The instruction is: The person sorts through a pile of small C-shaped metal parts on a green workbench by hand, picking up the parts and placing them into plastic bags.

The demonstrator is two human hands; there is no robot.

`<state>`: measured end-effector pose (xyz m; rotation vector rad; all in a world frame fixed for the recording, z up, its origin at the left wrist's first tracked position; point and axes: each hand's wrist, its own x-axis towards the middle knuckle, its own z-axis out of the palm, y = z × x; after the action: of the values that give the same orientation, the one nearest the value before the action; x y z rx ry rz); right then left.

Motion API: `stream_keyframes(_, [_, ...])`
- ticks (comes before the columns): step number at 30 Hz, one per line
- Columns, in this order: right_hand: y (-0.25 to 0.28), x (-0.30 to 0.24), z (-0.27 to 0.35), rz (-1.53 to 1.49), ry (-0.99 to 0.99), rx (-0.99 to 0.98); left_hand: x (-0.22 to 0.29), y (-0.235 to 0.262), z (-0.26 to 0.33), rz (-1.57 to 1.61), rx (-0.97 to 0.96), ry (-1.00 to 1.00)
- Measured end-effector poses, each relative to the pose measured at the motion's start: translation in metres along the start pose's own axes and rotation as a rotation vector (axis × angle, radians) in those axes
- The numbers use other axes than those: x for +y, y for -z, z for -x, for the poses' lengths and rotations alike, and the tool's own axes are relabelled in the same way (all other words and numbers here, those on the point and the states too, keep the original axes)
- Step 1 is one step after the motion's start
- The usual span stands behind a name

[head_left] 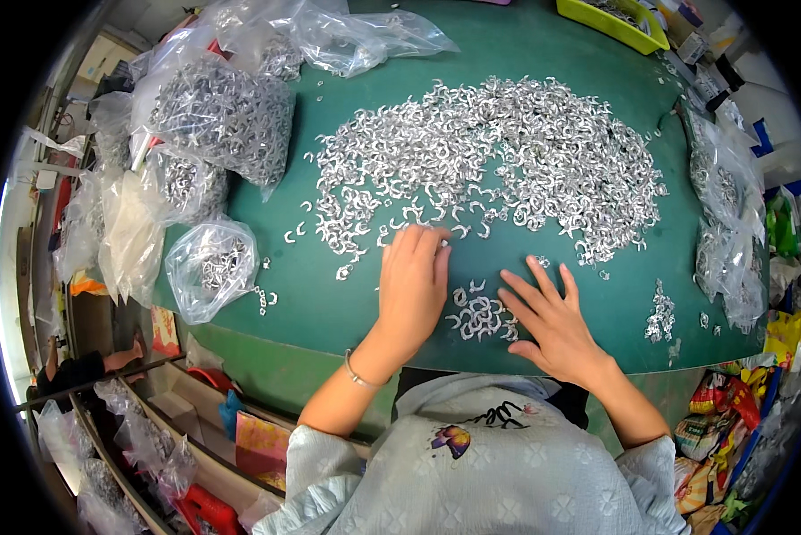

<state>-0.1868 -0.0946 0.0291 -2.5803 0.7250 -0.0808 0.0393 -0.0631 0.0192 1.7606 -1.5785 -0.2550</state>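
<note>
A broad heap of small silver C-shaped metal pieces (561, 152) covers the middle of the green table. My left hand (414, 281) is at the near edge of this heap, its fingers bent and pressed together. Its fingertips are partly hidden, and what they hold, if anything, I cannot make out. To the right, my right hand (554, 325) lies low over the tabletop with its fingers spread and nothing in it. Between both hands sits a small cluster of the same pieces (480, 315), close to the right thumb and fingers.
Clear plastic bags of metal pieces (217, 120) crowd the table's left side, with a smaller open bag (211, 272) nearer me. More filled bags (726, 223) line the right edge. A little pile (660, 314) lies at the near right, and a yellow-green tray (614, 25) stands far right.
</note>
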Motion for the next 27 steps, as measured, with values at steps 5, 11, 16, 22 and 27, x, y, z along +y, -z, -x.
stream_keyframes(5, [-0.007, -0.001, -0.019, -0.067, 0.054, 0.036, 0.012, 0.019, 0.05, 0.265, -0.248, 0.145])
stream_keyframes(11, [-0.01, 0.002, -0.02, -0.211, 0.153, -0.034, 0.002, 0.032, 0.114, 0.86, -0.986, 0.365])
stream_keyframes(16, [-0.017, -0.009, -0.04, -0.254, 0.26, -0.031, -0.029, -0.034, 0.162, 1.865, -0.854, 0.981])
stream_keyframes(22, [-0.029, -0.018, -0.016, -0.219, 0.312, -0.132, -0.015, -0.059, 0.151, 2.608, -0.896, 1.001])
stream_keyframes(27, [-0.043, -0.035, 0.017, -0.271, 0.377, -0.233, -0.019, -0.069, 0.171, 2.865, -0.654, 1.196])
